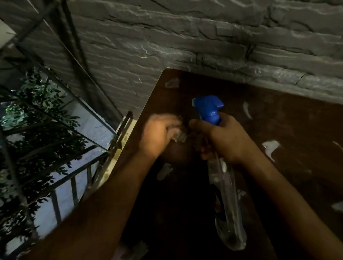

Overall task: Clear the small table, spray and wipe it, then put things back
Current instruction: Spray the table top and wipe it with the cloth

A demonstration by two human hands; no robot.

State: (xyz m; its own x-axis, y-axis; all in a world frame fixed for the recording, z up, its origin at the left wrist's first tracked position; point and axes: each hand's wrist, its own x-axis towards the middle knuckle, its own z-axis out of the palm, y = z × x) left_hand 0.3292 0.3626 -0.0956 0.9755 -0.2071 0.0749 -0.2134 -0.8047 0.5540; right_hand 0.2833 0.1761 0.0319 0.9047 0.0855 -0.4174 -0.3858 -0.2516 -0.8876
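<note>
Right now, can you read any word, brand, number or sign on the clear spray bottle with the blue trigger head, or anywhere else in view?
None can be read.
Clear spray bottle with blue trigger head, held by the right hand: a blue and red label patch shows, too dark and blurred to read.
Dark brown table top: pale scuffs only, no text.
Grey stone wall: no signs.

left hand: fingers curled, blurred | right hand: fingers clenched

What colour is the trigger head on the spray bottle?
Blue; the trigger head tops a clear spray bottle, seen in the head view.
</note>
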